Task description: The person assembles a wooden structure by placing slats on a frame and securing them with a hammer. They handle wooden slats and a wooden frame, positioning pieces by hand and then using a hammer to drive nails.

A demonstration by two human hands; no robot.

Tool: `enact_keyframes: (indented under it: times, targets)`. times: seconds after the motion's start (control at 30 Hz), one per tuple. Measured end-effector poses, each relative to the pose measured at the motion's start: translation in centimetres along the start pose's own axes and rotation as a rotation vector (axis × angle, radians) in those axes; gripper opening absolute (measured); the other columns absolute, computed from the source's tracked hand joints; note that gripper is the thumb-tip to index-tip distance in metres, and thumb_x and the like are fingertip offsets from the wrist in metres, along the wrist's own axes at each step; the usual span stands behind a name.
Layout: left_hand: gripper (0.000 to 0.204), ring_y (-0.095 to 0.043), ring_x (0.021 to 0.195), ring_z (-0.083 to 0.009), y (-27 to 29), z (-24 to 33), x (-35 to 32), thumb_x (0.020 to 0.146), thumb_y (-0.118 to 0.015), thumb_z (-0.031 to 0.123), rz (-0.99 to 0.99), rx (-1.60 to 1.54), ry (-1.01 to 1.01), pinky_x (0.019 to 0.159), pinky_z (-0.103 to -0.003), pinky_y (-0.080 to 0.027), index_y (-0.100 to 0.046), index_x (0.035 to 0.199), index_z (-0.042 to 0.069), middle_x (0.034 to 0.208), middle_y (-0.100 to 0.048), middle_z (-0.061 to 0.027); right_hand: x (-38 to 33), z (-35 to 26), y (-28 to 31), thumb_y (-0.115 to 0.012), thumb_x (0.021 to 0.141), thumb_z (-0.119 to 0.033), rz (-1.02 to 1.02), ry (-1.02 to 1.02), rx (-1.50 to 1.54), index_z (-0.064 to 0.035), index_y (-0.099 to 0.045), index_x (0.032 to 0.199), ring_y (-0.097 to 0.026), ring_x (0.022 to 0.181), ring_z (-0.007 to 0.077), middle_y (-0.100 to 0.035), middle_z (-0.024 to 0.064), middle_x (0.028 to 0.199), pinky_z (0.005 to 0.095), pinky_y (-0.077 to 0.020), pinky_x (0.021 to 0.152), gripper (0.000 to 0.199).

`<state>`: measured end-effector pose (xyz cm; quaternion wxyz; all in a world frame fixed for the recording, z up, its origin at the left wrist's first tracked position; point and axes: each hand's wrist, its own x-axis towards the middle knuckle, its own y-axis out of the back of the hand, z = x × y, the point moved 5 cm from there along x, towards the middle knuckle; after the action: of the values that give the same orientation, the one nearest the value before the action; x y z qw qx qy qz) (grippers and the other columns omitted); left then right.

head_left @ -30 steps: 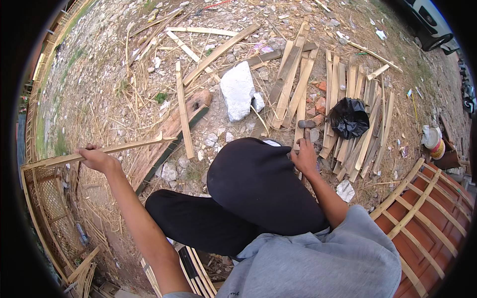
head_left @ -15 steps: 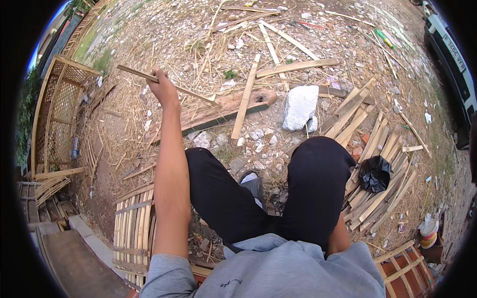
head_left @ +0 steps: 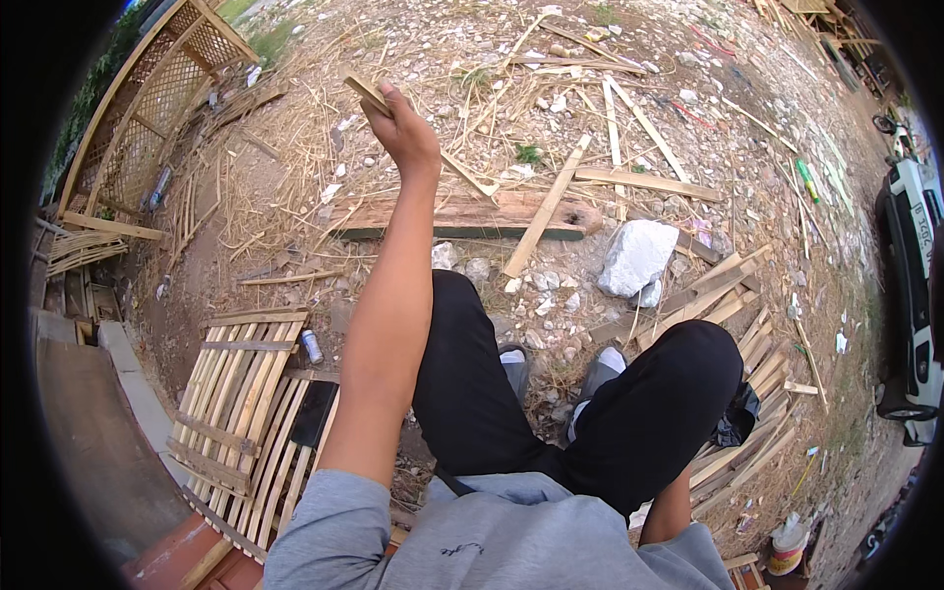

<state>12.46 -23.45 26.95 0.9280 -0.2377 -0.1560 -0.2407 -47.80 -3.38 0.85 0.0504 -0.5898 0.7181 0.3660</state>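
My left hand [head_left: 405, 136] is closed around a thin wooden slat [head_left: 467, 175], which slants across with one end to the far left of the fist and the other over a thick timber [head_left: 477, 218]. The left arm is stretched out ahead of me. Whether the slat's near end touches the timber, I cannot tell. Only part of my right forearm [head_left: 671, 509] shows beside my right thigh; the hand itself is hidden behind the leg. Another flat slat [head_left: 549, 206] lies across the timber.
A white rock [head_left: 639, 256] sits right of the timber, near a pile of slats [head_left: 757, 452] with a black plastic bag [head_left: 737, 413]. Slatted panels [head_left: 241, 393] lie at my left, with a dark flat object [head_left: 315, 413] and a bottle [head_left: 312, 346]. A car [head_left: 910, 285] stands at right.
My view has turned, so the scene sits differently. The left hand has moved outward with the slat, whose angle has steepened. My knees have spread, and both shoes now show.
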Motion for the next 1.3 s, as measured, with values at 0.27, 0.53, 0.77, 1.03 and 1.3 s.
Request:
enact_keyframes:
  times: [0.27, 0.53, 0.77, 1.03, 1.3]
  targets:
    - [0.039, -0.039, 0.057, -0.0115, -2.7, 0.1, -1.6, 0.101, -0.037, 0.042, -0.072, 0.168, -0.064, 0.054, -0.031, -0.033, -0.042, 0.089, 0.006, 0.066, -0.039, -0.0010, -1.1, -19.0, 7.4, -0.062, 0.087, -0.014, 0.018, 0.301, 0.202, 0.0024, -0.042, 0.121, -0.057, 0.069, 0.0206, -0.053, 0.0076, 0.085, 0.0329, -0.0499, 0.063, 0.042]
    - [0.038, -0.035, 0.054, -0.0112, -4.0, -0.7, -1.9, 0.101, -0.040, 0.039, -0.119, 0.123, -0.057, 0.052, -0.031, -0.031, -0.045, 0.090, 0.002, 0.061, -0.037, -0.0004, -6.7, -44.4, 8.9, -0.055, 0.095, -0.034, 0.169, 0.786, 0.315, -0.0039, -0.046, 0.128, -0.044, 0.054, 0.0034, -0.048, -0.0014, 0.072, 0.0184, -0.0359, 0.046, 0.046]
    - [0.039, -0.032, 0.055, -0.0094, -3.7, 0.0, -2.2, 0.102, -0.038, 0.039, -0.130, 0.139, -0.067, 0.052, -0.029, -0.028, -0.046, 0.090, 0.002, 0.063, -0.035, 0.0013, -4.5, -42.0, -6.2, -0.059, 0.094, -0.033, -0.376, 0.499, -0.081, -0.0091, -0.048, 0.093, -0.038, 0.046, 0.0034, -0.041, -0.0043, 0.061, 0.0202, -0.0312, 0.040, 0.026]
    - [0.037, -0.026, 0.050, -0.0055, -3.6, 0.3, -2.2, 0.102, -0.036, 0.040, -0.123, 0.035, -0.128, 0.046, -0.024, -0.021, -0.034, 0.079, 0.011, 0.061, -0.028, 0.0046, -3.9, -47.6, -16.3, -0.057, 0.094, -0.030, -0.637, 0.412, 0.079, -0.0076, -0.049, 0.097, -0.040, 0.052, 0.0025, -0.040, -0.0050, 0.066, 0.0174, -0.0338, 0.042, 0.024]
    - [0.039, -0.026, 0.055, -0.0061, -2.1, -0.5, -1.1, 0.102, -0.034, 0.041, -0.116, 0.054, -0.113, 0.050, -0.026, -0.022, -0.041, 0.089, 0.005, 0.064, -0.029, 0.0048, -3.4, -45.1, -25.2, -0.051, 0.097, -0.032, -0.118, 1.095, 0.398, -0.0028, -0.046, 0.094, -0.053, 0.051, 0.0246, -0.051, 0.0117, 0.060, 0.0355, -0.0404, 0.048, 0.030]
